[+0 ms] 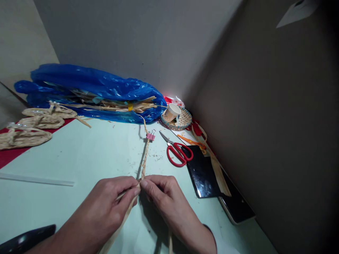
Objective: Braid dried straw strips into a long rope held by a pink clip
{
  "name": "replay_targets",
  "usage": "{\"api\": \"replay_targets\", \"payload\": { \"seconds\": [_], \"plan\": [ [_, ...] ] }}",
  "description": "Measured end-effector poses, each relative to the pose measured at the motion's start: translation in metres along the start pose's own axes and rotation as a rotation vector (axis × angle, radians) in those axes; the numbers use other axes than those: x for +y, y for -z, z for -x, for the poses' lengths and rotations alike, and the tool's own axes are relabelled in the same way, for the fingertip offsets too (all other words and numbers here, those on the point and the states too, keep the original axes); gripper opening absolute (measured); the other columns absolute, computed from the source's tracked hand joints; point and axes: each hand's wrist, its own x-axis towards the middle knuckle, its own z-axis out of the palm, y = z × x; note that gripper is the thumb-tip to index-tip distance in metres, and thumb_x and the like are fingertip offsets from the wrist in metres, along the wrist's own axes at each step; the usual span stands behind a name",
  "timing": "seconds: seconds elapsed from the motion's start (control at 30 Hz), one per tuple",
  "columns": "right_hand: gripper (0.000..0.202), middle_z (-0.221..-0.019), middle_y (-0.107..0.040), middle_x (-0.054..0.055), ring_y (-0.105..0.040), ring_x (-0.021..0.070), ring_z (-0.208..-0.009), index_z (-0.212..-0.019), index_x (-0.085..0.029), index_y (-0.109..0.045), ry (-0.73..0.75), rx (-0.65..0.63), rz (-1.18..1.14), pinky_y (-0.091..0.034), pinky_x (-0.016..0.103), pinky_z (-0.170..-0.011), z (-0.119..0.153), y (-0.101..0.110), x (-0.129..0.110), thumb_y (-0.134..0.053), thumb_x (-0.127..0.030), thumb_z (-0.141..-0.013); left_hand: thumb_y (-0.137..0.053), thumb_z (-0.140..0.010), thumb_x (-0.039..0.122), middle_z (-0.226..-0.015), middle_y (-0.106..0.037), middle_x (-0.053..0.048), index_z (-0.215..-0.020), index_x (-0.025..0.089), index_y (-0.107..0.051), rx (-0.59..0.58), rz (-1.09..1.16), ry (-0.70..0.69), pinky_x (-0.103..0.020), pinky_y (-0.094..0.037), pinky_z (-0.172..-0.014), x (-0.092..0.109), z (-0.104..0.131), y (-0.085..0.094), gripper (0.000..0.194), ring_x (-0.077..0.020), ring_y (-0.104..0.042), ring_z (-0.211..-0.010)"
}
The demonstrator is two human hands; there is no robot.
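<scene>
Two hands, left (113, 204) and right (169, 201), pinched one braid (145, 158) at its near end, mid-table; one pink clip (150, 136) gripped it, long axis six to twelve o'clock.

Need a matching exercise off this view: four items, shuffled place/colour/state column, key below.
Column 1
1. scissors
2. clip
3. cup
4. left hand and right hand

Column 2
A. pinching at the near end of the braid
B. in the woven basket
C. red handles, partly over a glossy black slab
D. pink, on the braid's far part

Pairs: 1-C, 2-D, 3-B, 4-A
</scene>
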Motion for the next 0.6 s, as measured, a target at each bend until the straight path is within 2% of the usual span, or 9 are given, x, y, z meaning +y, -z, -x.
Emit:
{"api": "replay_targets", "payload": {
  "seconds": [0.07, 0.17, 0.3, 0.47, 0.6],
  "plan": [
    [0.041, -0.058, -0.038, -0.005, -0.032, 0.0099, -0.058, -0.060, -0.018, -0.047, -0.015, 0.029, 0.009, -0.026, 0.025, -0.055, 0.000, -0.003, 0.000, -0.055, -0.034, -0.097, -0.042, -0.088, 0.050, -0.066, -0.063, -0.002, -0.064, 0.024, -0.054, 0.015, -0.059, -0.036, -0.033, -0.040, -0.064, 0.003, 0.000, 0.002, 0.038, -0.0225, -0.057, -0.065],
    [0.040, -0.058, -0.045, -0.003, -0.036, 0.0105, -0.057, -0.061, -0.018, -0.051, -0.014, 0.058, 0.075, -0.027, 0.025, -0.055, 0.002, -0.007, -0.001, -0.052, -0.034, -0.097, -0.041, -0.091, 0.049, -0.058, -0.059, 0.000, -0.058, 0.025, -0.049, 0.064, -0.092, -0.089, -0.031, -0.040, -0.059, 0.002, 0.000, 0.004, 0.041, -0.0199, -0.054, -0.057],
    [0.039, -0.059, -0.051, -0.001, -0.042, 0.0113, -0.059, -0.062, -0.017, -0.054, 0.029, 0.087, 0.152, -0.032, 0.024, -0.058, 0.003, -0.009, -0.002, -0.050, -0.032, -0.098, -0.043, -0.099, 0.042, -0.055, -0.058, 0.004, -0.061, 0.025, -0.051, 0.181, -0.126, -0.206, -0.028, -0.038, -0.053, -0.008, 0.003, -0.003, 0.043, -0.0157, -0.053, -0.051],
    [0.037, -0.061, -0.053, -0.002, -0.046, 0.0117, -0.061, -0.064, -0.017, -0.056, 0.070, 0.096, 0.084, -0.035, 0.024, -0.061, 0.003, -0.009, 0.003, -0.050, -0.030, -0.098, -0.043, -0.100, 0.018, -0.065, -0.064, 0.004, -0.076, 0.025, -0.061, 0.309, -0.369, -0.565, -0.030, -0.040, -0.055, -0.028, 0.012, -0.019, 0.031, -0.0144, -0.064, -0.055],
    [0.034, -0.064, -0.058, -0.001, -0.049, 0.0131, -0.064, -0.070, -0.015, -0.068, 0.037, 0.109, 0.008, -0.039, 0.025, -0.064, 0.003, -0.008, 0.006, -0.056, -0.032, -0.097, -0.041, -0.090, 0.005, -0.066, -0.064, 0.000, -0.091, 0.022, -0.066, 0.528, -0.706, -0.801, -0.036, -0.041, -0.052, -0.035, 0.020, -0.031, 0.031, -0.0197, -0.062, -0.053]
  ]
}}
